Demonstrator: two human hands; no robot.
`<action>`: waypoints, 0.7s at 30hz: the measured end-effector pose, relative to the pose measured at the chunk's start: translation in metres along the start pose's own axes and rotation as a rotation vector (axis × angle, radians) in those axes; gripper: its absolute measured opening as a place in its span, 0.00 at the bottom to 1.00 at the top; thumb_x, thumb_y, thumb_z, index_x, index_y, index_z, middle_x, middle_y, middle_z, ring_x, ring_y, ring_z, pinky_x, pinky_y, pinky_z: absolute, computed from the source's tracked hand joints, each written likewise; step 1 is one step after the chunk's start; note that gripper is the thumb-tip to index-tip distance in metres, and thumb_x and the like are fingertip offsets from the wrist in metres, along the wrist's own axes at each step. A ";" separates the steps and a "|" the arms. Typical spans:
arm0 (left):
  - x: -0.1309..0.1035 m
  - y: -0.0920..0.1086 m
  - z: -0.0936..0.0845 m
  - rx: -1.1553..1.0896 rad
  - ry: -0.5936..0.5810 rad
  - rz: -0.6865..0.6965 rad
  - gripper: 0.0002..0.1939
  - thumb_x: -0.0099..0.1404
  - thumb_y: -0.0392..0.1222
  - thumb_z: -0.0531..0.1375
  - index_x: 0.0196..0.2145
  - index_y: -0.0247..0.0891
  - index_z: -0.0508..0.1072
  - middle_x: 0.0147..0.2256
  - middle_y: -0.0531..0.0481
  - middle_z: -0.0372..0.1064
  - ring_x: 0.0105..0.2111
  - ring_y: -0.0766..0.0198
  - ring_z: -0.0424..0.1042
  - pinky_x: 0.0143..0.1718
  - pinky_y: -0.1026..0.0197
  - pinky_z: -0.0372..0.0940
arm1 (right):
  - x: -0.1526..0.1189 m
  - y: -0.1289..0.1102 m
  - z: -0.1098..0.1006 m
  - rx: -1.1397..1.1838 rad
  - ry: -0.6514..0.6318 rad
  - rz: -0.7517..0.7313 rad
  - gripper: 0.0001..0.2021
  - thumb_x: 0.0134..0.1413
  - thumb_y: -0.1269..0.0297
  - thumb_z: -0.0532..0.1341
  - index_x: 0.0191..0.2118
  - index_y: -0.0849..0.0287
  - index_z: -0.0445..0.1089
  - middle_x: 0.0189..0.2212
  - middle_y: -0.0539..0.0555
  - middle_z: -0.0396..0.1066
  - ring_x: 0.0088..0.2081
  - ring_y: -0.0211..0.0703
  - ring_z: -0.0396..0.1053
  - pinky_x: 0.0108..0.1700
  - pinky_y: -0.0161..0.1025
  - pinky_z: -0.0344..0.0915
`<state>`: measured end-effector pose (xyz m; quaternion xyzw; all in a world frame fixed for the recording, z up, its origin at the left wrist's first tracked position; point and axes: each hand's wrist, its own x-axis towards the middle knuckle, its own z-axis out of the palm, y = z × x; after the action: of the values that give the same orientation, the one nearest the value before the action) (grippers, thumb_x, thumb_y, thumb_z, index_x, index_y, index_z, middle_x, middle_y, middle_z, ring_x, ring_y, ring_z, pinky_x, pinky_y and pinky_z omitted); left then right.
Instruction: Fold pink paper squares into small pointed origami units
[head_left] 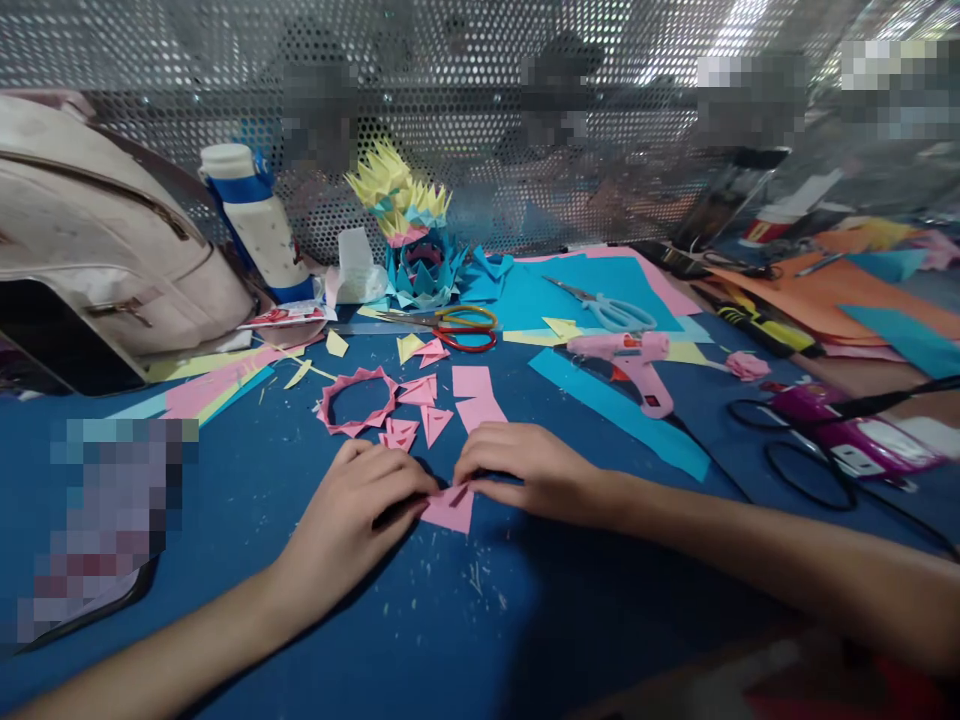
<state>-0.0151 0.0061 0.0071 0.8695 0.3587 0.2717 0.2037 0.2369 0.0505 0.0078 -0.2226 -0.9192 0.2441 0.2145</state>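
Observation:
A small pink paper piece (pixel 451 512), partly folded, lies on the blue table between my hands. My left hand (pixel 367 510) pinches its left edge, fingers closed. At its upper right edge, the fingertips of my right hand (pixel 529 468) press together on the paper. Just beyond them are folded pink triangles (pixel 435 424) and a ring of folded pink pieces (pixel 358 402). Two flat pink squares (pixel 474 392) lie past my right hand.
A pink glue gun (pixel 637 365) with a black cord is at the right. Behind are red-yellow scissors (pixel 465 328), blue scissors (pixel 611 308), a paper model (pixel 420 250) and a bottle (pixel 259 225). A bag (pixel 112 230) and a phone (pixel 105 540) are left.

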 end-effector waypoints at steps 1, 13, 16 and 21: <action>-0.001 0.001 0.000 0.002 -0.004 0.026 0.09 0.74 0.33 0.56 0.44 0.44 0.73 0.41 0.56 0.75 0.39 0.65 0.71 0.44 0.57 0.54 | -0.001 0.001 0.000 -0.051 0.012 -0.041 0.06 0.67 0.68 0.57 0.42 0.58 0.72 0.39 0.53 0.75 0.42 0.38 0.70 0.44 0.35 0.63; -0.006 0.001 -0.001 0.163 0.013 0.162 0.11 0.77 0.33 0.51 0.47 0.38 0.73 0.36 0.52 0.75 0.37 0.64 0.70 0.49 0.53 0.55 | -0.005 0.000 0.001 -0.262 0.094 -0.306 0.11 0.71 0.69 0.51 0.44 0.62 0.70 0.44 0.55 0.76 0.44 0.39 0.72 0.50 0.40 0.67; -0.007 0.002 -0.001 0.222 0.047 0.222 0.14 0.77 0.32 0.49 0.47 0.36 0.74 0.37 0.50 0.76 0.39 0.62 0.71 0.53 0.51 0.55 | -0.003 -0.005 -0.002 -0.310 0.065 -0.309 0.08 0.70 0.71 0.53 0.43 0.64 0.70 0.42 0.55 0.77 0.41 0.38 0.73 0.45 0.39 0.69; -0.008 0.002 0.003 0.316 0.104 0.261 0.15 0.77 0.32 0.48 0.44 0.36 0.75 0.36 0.51 0.76 0.40 0.62 0.71 0.56 0.50 0.57 | -0.003 -0.003 -0.008 -0.357 0.048 -0.321 0.08 0.70 0.71 0.54 0.43 0.61 0.71 0.39 0.54 0.77 0.43 0.39 0.73 0.43 0.38 0.69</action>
<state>-0.0170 -0.0015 0.0028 0.9145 0.2912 0.2807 0.0093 0.2425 0.0491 0.0148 -0.1137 -0.9660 0.0350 0.2297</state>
